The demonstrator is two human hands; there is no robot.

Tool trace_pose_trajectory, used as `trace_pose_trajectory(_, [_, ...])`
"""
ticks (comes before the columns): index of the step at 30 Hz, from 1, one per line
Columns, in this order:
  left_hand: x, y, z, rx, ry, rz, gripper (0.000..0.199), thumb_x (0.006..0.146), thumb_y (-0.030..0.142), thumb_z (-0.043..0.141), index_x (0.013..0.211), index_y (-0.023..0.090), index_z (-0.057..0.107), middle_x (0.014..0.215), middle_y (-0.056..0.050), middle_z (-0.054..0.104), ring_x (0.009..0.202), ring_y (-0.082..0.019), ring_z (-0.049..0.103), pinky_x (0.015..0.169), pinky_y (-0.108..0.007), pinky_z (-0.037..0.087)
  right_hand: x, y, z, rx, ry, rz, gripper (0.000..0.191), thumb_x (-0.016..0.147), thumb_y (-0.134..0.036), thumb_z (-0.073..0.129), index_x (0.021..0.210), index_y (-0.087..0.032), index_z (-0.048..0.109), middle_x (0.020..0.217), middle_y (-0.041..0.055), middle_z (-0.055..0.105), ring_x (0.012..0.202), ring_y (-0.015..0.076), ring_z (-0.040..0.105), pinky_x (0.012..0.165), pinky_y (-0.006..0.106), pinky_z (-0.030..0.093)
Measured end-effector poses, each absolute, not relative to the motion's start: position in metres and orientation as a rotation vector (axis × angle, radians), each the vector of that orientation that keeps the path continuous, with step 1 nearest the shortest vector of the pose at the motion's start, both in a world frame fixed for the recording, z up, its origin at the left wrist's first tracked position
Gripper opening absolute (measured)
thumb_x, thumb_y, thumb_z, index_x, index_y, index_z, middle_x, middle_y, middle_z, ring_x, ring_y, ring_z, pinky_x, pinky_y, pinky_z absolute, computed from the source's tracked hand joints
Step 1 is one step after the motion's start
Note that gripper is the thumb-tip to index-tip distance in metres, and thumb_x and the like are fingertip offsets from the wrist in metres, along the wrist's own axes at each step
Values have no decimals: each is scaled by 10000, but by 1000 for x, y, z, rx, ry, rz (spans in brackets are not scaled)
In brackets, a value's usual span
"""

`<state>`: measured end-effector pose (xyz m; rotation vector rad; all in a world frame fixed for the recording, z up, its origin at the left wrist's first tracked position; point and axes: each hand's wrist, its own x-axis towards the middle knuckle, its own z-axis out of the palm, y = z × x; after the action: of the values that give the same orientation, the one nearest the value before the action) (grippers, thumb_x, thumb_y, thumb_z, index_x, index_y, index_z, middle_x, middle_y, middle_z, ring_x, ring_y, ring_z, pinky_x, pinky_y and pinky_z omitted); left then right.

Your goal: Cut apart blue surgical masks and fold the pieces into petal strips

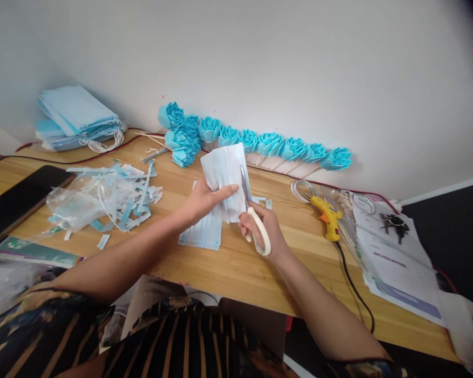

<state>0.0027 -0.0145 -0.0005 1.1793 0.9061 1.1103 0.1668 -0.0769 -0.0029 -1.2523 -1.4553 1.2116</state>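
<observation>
A pale blue pleated face mask (225, 168) is held up off the table by my left hand (207, 199), thumb across its front. My right hand (266, 228) grips white-handled scissors (262, 236), fingers through the loops. The scissor blades point up along the right side of the mask, overlapping it. How far they have cut cannot be seen. Flat on the wood below my left hand lies another light blue mask piece (201, 236), partly covered by my hand and the held mask. Small scraps (264, 202) lie behind my right hand.
Several blue mask flowers on sticks (270, 144) lean along the wall. At left are a mask stack (76, 113), cut strips with a plastic bag (90, 199) and a black phone (21, 197). A yellow glue gun (328, 218), papers (382, 252) and keys (394, 223) lie right.
</observation>
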Motion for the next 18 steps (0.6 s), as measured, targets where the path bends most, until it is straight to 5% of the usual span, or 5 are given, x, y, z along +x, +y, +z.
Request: trace_pose_trajectory(18, [2,-16,1,1179,899,1108,424,705,400,787,994,123,649,948,-91,734,852,-228,689,737,-326,556,164,-78,-1,-1235,-1407,1215,405,737,-489,767,627,-198,508,486,-50,502,387,68,418,369,221,308])
